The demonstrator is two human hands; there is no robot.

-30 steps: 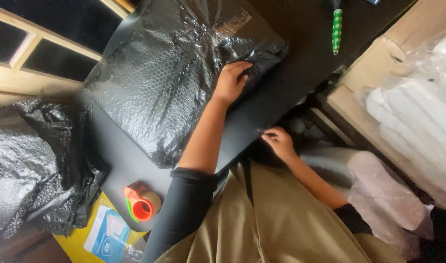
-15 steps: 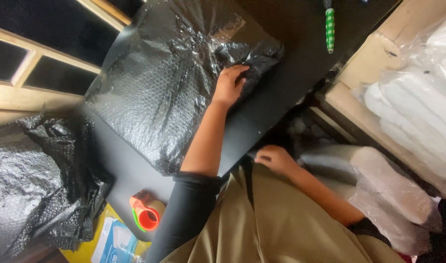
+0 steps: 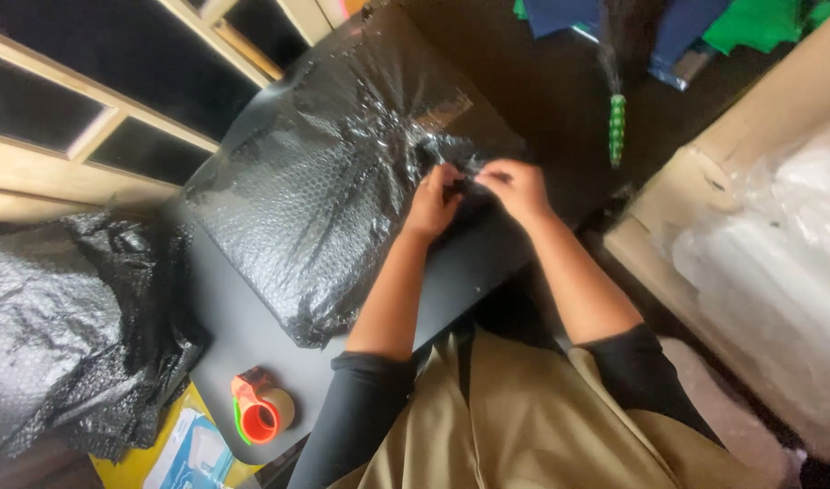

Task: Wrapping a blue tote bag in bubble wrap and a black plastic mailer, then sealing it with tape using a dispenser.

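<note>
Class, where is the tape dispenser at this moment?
In the head view, the red tape dispenser sits at the lower left, on the dark table's near edge, below the black bubble-wrapped parcel.

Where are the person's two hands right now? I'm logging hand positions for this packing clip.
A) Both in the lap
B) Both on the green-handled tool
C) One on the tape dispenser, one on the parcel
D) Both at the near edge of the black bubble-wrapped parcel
D: the left hand and right hand meet at the near edge of the black bubble-wrapped parcel, far from the tape dispenser and the green-handled tool.
</note>
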